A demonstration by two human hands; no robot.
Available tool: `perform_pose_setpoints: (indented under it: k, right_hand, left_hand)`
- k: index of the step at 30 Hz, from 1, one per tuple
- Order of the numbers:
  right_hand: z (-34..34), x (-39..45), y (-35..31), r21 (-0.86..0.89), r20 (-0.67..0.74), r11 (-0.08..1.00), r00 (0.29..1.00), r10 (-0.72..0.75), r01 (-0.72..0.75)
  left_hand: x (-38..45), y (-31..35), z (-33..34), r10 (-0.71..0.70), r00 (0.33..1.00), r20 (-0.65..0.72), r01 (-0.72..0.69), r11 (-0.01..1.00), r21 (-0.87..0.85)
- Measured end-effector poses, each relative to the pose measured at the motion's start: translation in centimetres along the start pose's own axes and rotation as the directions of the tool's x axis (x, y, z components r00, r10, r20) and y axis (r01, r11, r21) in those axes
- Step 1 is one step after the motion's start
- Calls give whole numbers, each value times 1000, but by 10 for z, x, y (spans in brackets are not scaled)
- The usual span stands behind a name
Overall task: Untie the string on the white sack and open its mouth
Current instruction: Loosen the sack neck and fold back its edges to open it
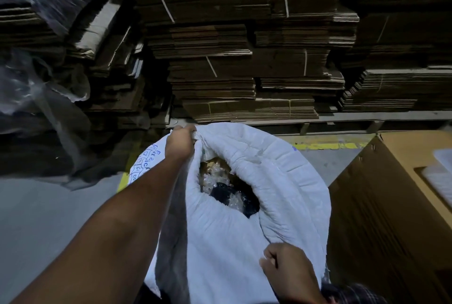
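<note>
White woven plastic sack (281, 181) stands centre frame on the grey concrete floor (49, 218), mouth already gaping, clear-wrapped contents (220, 181) visible; no string seen. Left hand (181, 142) grips rim at 11 o'clock, right hand (283, 267) fisted on rim at 5 o'clock, likely pulling apart to widen it. Brown cardboard box (391, 205) at 3 o'clock; stacked flat cardboard bundles (244, 58) at 12.

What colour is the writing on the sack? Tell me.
Blue handwriting on the white sack, shown in the head view.
</note>
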State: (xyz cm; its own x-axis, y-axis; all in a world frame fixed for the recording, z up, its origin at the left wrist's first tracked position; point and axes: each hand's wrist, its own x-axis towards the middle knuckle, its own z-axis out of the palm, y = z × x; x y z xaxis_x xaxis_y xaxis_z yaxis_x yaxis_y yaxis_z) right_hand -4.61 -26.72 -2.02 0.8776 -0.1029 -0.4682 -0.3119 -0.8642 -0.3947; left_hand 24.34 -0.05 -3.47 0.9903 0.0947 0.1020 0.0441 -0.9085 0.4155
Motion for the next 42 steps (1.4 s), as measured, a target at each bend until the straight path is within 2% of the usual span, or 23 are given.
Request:
perform_pose_setpoints:
  k: [4, 7, 9, 11, 13, 15, 17, 20, 23, 25, 27, 29, 32, 42]
  right_hand:
    - [-13, -6, 3, -62, 162, 994, 983, -83, 94]
    - [-33, -11, -3, -51, 192, 973, 959, -210, 223]
    - [-52, -2, -6, 20, 123, 936, 928, -352, 352]
    - [-75, 17, -11, 91, -71, 860, 864, -498, 503]
    - [-96, 52, -17, 53, -284, 777, 755, -591, 628]
    - [-110, 98, -18, -9, -320, 730, 690, -649, 683]
    - [-117, 140, -20, -50, -216, 757, 733, -645, 651]
    - [-107, 179, -23, -134, 33, 811, 820, -571, 570]
    - [-83, 191, -29, -156, 188, 786, 799, -571, 598]
    - [-70, 190, -32, -169, 193, 770, 787, -587, 615]
    - [-64, 186, -33, -233, 176, 756, 791, -586, 612]
    - [-66, 182, -29, -283, 146, 755, 804, -576, 592]
    - [-82, 178, -17, -255, 75, 794, 830, -553, 552]
    - [-149, 170, 29, -259, -36, 836, 861, -508, 483]
  left_hand:
    - [1, -3, 2, -69, 997, -20, 67, 995, -77]
    - [-5, -2, 2, -64, 998, 7, 65, 989, -135]
    - [-19, 5, -4, -72, 997, 1, 71, 977, -200]
    - [-44, 11, -16, -143, 986, -81, 106, 930, -353]
    - [-81, 6, -26, -255, 943, -215, 143, 891, -431]
    - [-121, -8, -32, -321, 895, -309, 179, 894, -410]
    - [-157, -21, -33, -310, 906, -287, 190, 906, -379]
    - [-198, -34, -31, -202, 975, -96, 162, 933, -320]
    - [-208, -33, -25, -29, 995, 90, 52, 962, -268]
    - [-202, -27, -20, 89, 975, 202, -55, 984, -169]
    - [-194, -20, -13, 127, 961, 245, -104, 989, -104]
    - [-186, -15, -11, 131, 965, 226, -104, 987, -125]
    - [-180, -13, -18, 150, 974, 171, -129, 983, -131]
    - [-180, -73, -75, 84, 978, 190, -97, 993, 64]
